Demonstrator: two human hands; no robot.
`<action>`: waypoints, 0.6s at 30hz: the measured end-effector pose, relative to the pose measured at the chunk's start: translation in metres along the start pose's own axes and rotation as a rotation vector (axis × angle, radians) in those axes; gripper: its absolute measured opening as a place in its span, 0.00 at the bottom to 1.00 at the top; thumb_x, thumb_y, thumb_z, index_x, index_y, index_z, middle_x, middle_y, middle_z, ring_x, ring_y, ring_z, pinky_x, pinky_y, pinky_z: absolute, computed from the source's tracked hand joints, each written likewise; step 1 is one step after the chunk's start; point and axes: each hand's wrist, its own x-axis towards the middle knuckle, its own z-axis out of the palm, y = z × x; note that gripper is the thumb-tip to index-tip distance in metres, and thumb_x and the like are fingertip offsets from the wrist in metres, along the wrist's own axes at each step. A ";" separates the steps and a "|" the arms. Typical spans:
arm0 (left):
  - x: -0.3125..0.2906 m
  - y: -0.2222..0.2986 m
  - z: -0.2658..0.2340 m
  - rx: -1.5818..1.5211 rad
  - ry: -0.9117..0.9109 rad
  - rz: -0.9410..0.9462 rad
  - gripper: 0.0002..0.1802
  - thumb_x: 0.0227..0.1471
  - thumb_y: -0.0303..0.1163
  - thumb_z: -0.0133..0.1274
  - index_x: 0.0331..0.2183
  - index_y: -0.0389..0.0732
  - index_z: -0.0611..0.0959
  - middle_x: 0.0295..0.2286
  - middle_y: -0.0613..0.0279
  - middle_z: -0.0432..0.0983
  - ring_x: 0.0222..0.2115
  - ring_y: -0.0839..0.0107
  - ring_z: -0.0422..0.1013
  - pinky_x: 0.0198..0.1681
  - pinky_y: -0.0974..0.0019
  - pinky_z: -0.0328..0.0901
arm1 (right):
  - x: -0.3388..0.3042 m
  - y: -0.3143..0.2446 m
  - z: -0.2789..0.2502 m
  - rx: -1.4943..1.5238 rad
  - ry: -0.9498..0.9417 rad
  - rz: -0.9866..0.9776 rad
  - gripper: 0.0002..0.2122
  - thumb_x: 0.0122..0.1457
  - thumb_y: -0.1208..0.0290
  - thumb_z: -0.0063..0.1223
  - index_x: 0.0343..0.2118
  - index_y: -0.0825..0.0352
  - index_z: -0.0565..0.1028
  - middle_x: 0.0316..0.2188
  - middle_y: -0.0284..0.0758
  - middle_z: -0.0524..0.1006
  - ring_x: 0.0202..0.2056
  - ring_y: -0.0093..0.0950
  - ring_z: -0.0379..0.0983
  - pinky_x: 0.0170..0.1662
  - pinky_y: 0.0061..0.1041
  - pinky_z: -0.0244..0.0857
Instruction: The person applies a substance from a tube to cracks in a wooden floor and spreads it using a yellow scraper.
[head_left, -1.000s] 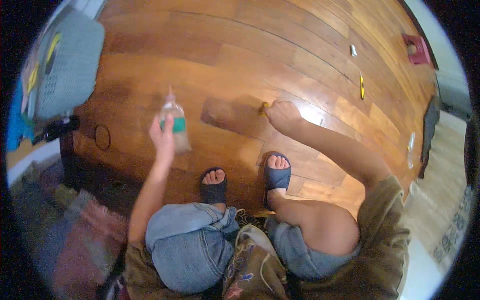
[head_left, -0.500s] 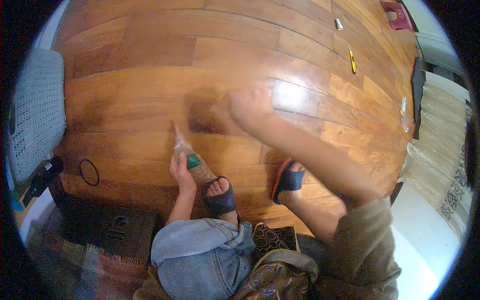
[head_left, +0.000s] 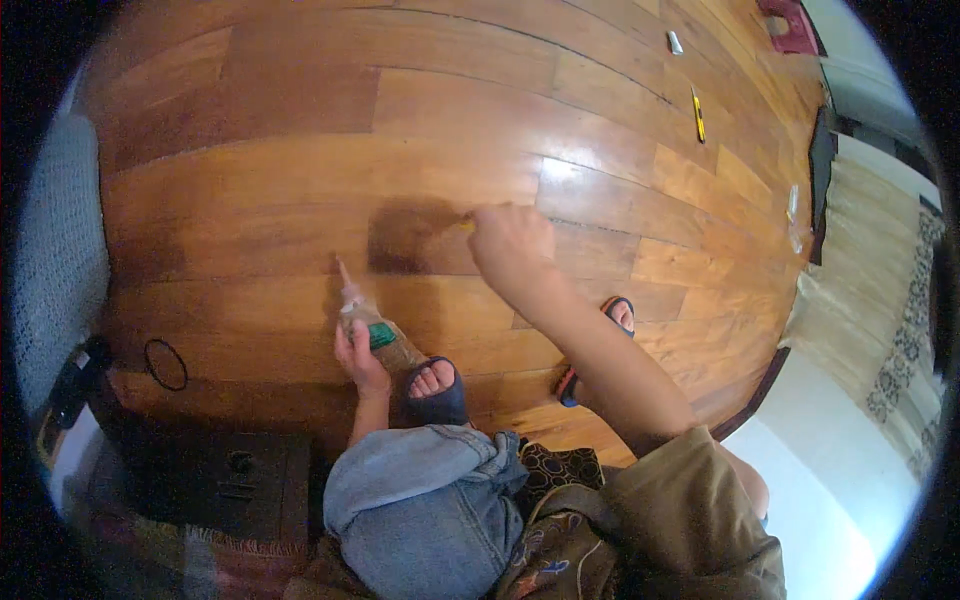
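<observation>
My left hand is wrapped round a see-through, brownish bottle with a green band. A long, pale pinkish nozzle points up and away from it, over the wooden floor. The bottle's lower end is beside my sandalled left foot. My right hand is closed, reaching out ahead and to the right of the nozzle. A small yellow bit shows at its fingertips, but the fingers hide most of whatever it is. The two hands are apart.
Farther off on the floor lie a yellow utility knife, a small white object and a clear plastic piece. A black ring lies at left, near a woven pale-blue panel. Cream curtain cloth hangs at right.
My right hand was smeared by motion and has slowed, its position only slightly changed. My right foot has shifted to the right. The left hand still holds the bottle.
</observation>
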 end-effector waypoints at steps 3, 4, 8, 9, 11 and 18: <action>-0.001 0.010 0.002 0.004 0.012 0.017 0.28 0.48 0.45 0.48 0.45 0.34 0.67 0.38 0.59 0.66 0.36 0.69 0.64 0.40 0.68 0.59 | -0.009 0.007 -0.001 0.056 0.071 -0.002 0.06 0.46 0.71 0.46 0.21 0.65 0.74 0.24 0.42 0.74 0.27 0.38 0.73 0.29 0.31 0.68; -0.001 0.012 0.002 0.007 0.009 0.018 0.27 0.48 0.44 0.47 0.44 0.34 0.67 0.37 0.59 0.66 0.36 0.69 0.64 0.39 0.68 0.59 | -0.010 0.007 -0.001 0.103 0.105 -0.007 0.07 0.44 0.69 0.47 0.21 0.67 0.73 0.23 0.45 0.73 0.26 0.40 0.72 0.29 0.33 0.67; -0.002 0.011 0.009 0.008 0.071 0.014 0.24 0.49 0.43 0.46 0.42 0.34 0.69 0.35 0.60 0.67 0.35 0.70 0.64 0.38 0.68 0.59 | -0.003 -0.004 0.006 0.043 0.119 -0.232 0.06 0.43 0.70 0.47 0.20 0.67 0.73 0.21 0.43 0.72 0.25 0.38 0.72 0.27 0.32 0.67; 0.000 0.010 0.009 0.012 0.069 0.019 0.24 0.49 0.43 0.46 0.42 0.34 0.69 0.35 0.60 0.67 0.35 0.70 0.64 0.38 0.68 0.59 | -0.001 -0.009 0.006 -0.043 0.122 -0.299 0.05 0.43 0.72 0.46 0.19 0.64 0.74 0.23 0.41 0.74 0.27 0.35 0.73 0.28 0.31 0.68; 0.003 0.004 0.003 -0.051 -0.025 0.067 0.22 0.49 0.41 0.46 0.41 0.34 0.70 0.34 0.61 0.68 0.34 0.70 0.65 0.37 0.68 0.60 | 0.001 -0.007 0.006 -0.117 0.126 -0.376 0.06 0.44 0.73 0.45 0.19 0.61 0.75 0.24 0.39 0.75 0.30 0.31 0.73 0.29 0.29 0.68; 0.004 0.000 0.004 -0.067 0.015 0.036 0.20 0.48 0.39 0.47 0.40 0.36 0.71 0.33 0.63 0.69 0.32 0.71 0.66 0.35 0.68 0.61 | -0.003 0.066 0.002 -0.194 0.117 -0.331 0.05 0.44 0.75 0.45 0.18 0.64 0.75 0.23 0.40 0.75 0.28 0.33 0.74 0.28 0.29 0.68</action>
